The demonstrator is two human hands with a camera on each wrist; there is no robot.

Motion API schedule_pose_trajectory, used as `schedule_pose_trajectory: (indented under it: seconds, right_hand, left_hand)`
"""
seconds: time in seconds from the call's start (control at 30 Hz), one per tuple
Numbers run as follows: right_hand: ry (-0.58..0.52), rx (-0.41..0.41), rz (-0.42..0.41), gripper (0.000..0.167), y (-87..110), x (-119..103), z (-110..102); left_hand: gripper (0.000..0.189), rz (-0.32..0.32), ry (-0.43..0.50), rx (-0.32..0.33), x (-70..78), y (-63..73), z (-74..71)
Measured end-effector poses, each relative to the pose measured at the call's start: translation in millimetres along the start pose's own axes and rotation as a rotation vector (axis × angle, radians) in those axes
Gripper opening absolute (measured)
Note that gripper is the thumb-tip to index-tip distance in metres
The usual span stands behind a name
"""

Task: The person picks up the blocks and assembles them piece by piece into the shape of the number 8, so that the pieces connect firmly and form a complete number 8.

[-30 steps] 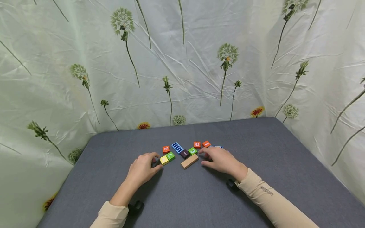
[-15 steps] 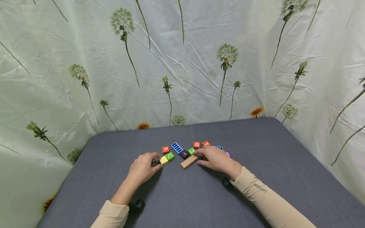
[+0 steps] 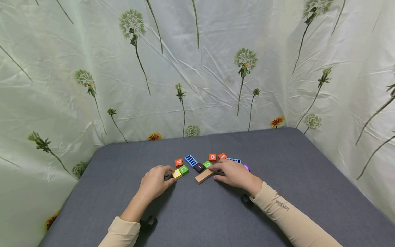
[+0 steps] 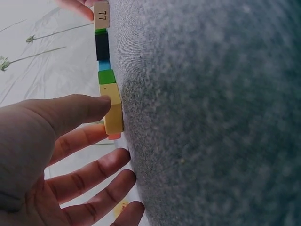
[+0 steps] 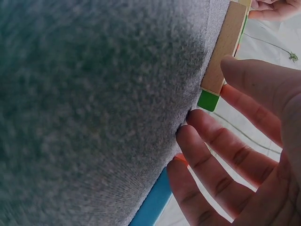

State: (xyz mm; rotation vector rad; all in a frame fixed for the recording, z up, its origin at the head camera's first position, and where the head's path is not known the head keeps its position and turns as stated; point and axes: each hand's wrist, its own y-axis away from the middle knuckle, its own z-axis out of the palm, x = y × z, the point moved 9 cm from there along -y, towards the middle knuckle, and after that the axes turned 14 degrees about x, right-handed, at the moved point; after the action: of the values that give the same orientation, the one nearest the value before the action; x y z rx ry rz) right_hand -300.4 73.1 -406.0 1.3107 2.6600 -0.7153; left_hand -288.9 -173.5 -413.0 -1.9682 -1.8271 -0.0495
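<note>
Slanted lengthwise toward the right hand [image 3: 237,172], the wooden block [image 3: 203,177] is pinched at its right end; the yellow block [image 3: 177,174], by the left hand [image 3: 155,183].

Beige sleeves [image 3: 297,221], dark lettering [image 3: 282,205] — black wrist gear [image 3: 151,221]

Red blocks [image 3: 179,163]: R, 1; green blocks [image 3: 183,170]: C, 3
</note>
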Motion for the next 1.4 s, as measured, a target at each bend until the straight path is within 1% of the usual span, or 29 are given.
schedule_pose_trajectory:
  seconds: [0.47, 0.77, 1.0, 1.4]
  right_hand:
    - [0.0, 0.004, -0.006, 0.029, 2.3, -1.2, -0.3]
    - [-0.003, 0.025, -0.005, 0.021, 1.3, -0.4, -1.1]
    - [-0.026, 0.053, -0.007, 0.014, 1.3, -0.6, -3.2]
    - [-0.044, 0.039, 0.012, 0.013, 1.2, -0.4, -2.7]
  left_hand:
    - [0.027, -0.001, -0.003, 0.011, -0.1, -1.3, 1.0]
    - [0.026, -0.005, -0.003, 0.015, -0.4, -0.9, 0.5]
    - [0.026, -0.005, 0.001, 0.017, -0.1, -1.0, 0.3]
    - [0.027, -0.009, -0.003, 0.021, -0.2, -0.3, 0.1]
